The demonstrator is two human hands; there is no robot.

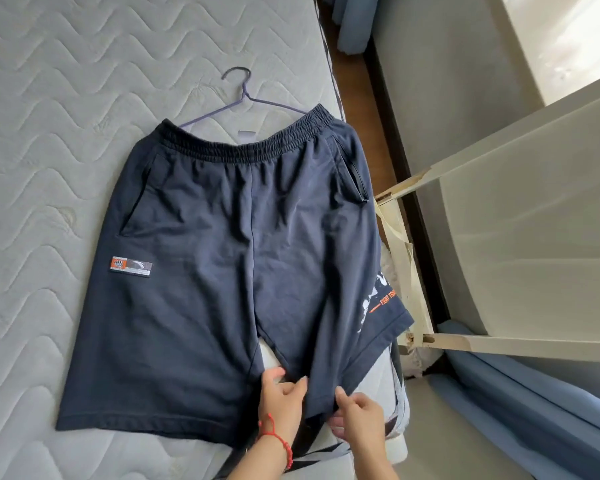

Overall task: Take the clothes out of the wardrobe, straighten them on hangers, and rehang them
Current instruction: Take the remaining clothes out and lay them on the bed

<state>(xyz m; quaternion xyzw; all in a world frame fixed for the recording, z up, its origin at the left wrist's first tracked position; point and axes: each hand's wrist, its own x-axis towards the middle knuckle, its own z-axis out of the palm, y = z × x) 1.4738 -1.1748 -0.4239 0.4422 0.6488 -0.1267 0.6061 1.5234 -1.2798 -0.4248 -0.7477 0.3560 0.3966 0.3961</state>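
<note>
Quilted mattress (42,98) fills the left of the frame with navy shorts (222,254) flat mid-frame on a wire hanger (246,95), both hands, left hand (283,400) and right hand (359,415), pinching the lower-right leg hem, soft floppy cotton, probably easier grabbed by the waistband.

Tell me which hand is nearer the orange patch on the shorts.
Left. The left hand grips the inner hem, below and right of the orange patch; the right hand sits farther right.
</note>
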